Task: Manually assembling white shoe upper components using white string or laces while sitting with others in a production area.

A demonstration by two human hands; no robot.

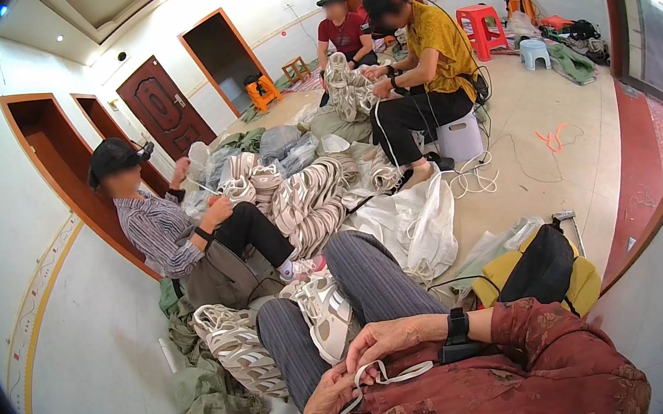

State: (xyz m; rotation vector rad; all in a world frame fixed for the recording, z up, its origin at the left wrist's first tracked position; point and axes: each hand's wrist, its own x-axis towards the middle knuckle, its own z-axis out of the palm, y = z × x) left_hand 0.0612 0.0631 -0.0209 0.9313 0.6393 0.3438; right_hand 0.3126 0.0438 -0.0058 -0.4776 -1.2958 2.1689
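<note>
White lace [389, 375] pinched in both hands: right hand [389, 339] above, left hand [330, 397] below; white shoe [326, 311] just beyond fingers, on lap.

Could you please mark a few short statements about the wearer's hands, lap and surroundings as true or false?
1. Both hands, left hand and right hand, hold a white lace. True.
2. A white shoe lies on the lap. True.
3. The right wrist is bare. False: it wears a black wristband.
4. The plastic stool at the back is green. False: it is red.
</note>
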